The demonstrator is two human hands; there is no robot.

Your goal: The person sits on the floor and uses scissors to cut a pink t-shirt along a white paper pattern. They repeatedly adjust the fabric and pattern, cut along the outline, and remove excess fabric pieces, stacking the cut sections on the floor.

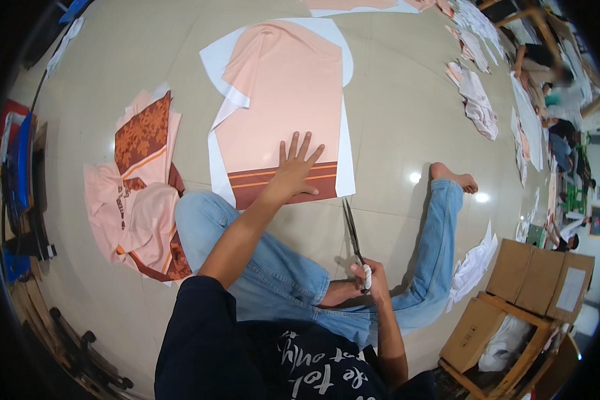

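A peach fabric piece [283, 113] with a maroon and orange striped band and white margins lies on the floor in front of me. Its upper left part is folded over. My left hand [296, 170] rests flat with fingers spread on the fabric, just over the striped band. In my right hand [375, 279] is a pair of scissors [352, 230], held by the handles. The blades point away from me, look nearly closed, and their tips stop close to the fabric's lower right corner. Part of the handles is hidden by my fingers.
A pile of peach and maroon patterned fabric [140, 193] lies by my left knee. White scraps [475, 263] and a crumpled pale cloth [475, 100] lie to the right. Cardboard boxes [537, 277] sit on a wooden frame at the lower right. Other people work at the far right.
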